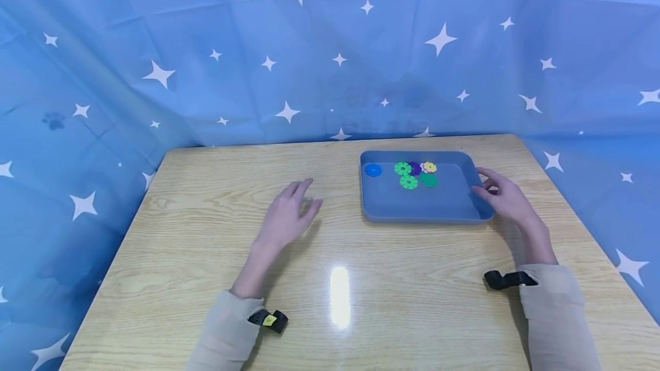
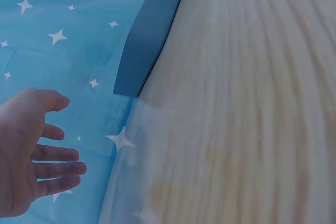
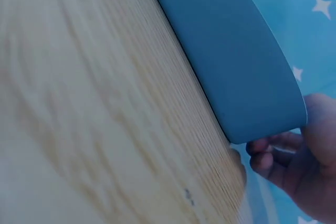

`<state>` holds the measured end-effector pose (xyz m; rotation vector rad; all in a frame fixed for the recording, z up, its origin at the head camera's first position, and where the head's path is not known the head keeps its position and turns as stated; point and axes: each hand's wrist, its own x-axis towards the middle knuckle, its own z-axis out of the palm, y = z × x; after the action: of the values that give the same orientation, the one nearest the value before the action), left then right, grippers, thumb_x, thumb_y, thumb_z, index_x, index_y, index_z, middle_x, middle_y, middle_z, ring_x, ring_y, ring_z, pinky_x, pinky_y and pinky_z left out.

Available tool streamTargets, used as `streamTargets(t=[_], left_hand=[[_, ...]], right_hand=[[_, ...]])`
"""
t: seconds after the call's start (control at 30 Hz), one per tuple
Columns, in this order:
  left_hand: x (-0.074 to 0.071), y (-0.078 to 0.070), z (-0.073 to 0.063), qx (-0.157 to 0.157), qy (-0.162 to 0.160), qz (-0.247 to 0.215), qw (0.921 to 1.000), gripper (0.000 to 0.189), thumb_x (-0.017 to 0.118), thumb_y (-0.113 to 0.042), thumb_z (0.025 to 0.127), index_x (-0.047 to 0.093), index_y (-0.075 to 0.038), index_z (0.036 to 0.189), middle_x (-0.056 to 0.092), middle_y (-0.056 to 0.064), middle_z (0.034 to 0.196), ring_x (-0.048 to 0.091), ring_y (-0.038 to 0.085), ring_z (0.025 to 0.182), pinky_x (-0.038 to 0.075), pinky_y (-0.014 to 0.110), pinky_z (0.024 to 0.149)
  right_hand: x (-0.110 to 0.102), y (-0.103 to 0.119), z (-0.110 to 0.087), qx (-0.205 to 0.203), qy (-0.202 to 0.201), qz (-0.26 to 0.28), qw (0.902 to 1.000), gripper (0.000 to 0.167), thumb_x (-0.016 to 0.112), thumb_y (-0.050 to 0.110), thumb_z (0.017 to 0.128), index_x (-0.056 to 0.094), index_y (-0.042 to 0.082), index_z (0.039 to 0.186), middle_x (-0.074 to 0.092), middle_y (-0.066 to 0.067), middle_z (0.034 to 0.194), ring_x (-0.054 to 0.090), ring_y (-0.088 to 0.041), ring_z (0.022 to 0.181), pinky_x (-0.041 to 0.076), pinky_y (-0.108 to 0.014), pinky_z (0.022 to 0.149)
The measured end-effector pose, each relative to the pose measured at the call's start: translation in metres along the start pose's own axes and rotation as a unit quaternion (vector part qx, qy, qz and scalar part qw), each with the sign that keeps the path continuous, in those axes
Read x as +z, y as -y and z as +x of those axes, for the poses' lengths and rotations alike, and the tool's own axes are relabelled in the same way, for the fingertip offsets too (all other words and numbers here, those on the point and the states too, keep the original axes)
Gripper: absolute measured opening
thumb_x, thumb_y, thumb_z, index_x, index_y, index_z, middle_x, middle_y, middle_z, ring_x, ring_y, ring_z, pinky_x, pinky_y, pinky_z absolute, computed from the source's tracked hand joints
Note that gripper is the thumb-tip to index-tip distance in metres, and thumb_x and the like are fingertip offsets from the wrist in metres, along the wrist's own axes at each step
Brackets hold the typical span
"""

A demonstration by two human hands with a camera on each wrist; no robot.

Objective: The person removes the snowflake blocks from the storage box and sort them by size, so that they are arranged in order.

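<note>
A shallow blue-grey tray (image 1: 428, 202) sits on the far right part of the table. In it lie several flat notched plastic discs: a blue disc (image 1: 373, 170) on the left, and near the middle a light green disc (image 1: 409, 182), a dark green disc (image 1: 428, 180), a purple disc (image 1: 415, 169) and a yellow disc (image 1: 429, 167). My right hand (image 1: 507, 196) grips the tray's right wall, thumb over the rim and fingers curled at the outer side. My left hand (image 1: 286, 213) hovers over the table left of the tray, fingers loosely spread and holding nothing.
The wooden table (image 1: 206, 233) carries the tray. A blue curtain (image 1: 309, 73) with white stars hangs behind it and down both sides. A black wrist camera (image 1: 275, 322) is strapped at the left sleeve, another wrist camera (image 1: 502, 280) at the right.
</note>
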<state>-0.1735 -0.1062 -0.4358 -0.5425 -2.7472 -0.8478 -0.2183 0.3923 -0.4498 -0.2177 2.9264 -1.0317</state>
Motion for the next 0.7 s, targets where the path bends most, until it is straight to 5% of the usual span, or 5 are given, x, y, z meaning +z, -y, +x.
streamTargets(t=[0.23, 0.7], left_hand=[[0.011, -0.014, 0.008, 0.011, 0.005, -0.027, 0.9996, 0.055, 0.059, -0.036, 0.101, 0.051, -0.003, 0.145, 0.058, 0.018, 0.138, 0.059, 0.037, 0.122, 0.049, 0.049, 0.101], [0.033, -0.041, 0.025, 0.038, 0.018, -0.089, 0.9951, 0.053, 0.064, -0.025, 0.098, 0.051, -0.002, 0.143, 0.06, 0.016, 0.133, 0.062, 0.027, 0.114, 0.054, 0.041, 0.091]], right_hand=[[0.001, -0.001, -0.001, -0.012, -0.003, 0.014, 0.9998, 0.059, 0.056, 0.025, 0.105, 0.035, -0.002, 0.154, 0.054, -0.014, 0.1, 0.053, -0.02, 0.092, 0.039, -0.01, 0.075], [0.004, 0.002, -0.002, -0.033, 0.008, 0.028, 0.999, 0.058, 0.058, 0.019, 0.104, 0.036, -0.005, 0.152, 0.053, -0.015, 0.098, 0.052, -0.01, 0.084, 0.043, -0.016, 0.067]])
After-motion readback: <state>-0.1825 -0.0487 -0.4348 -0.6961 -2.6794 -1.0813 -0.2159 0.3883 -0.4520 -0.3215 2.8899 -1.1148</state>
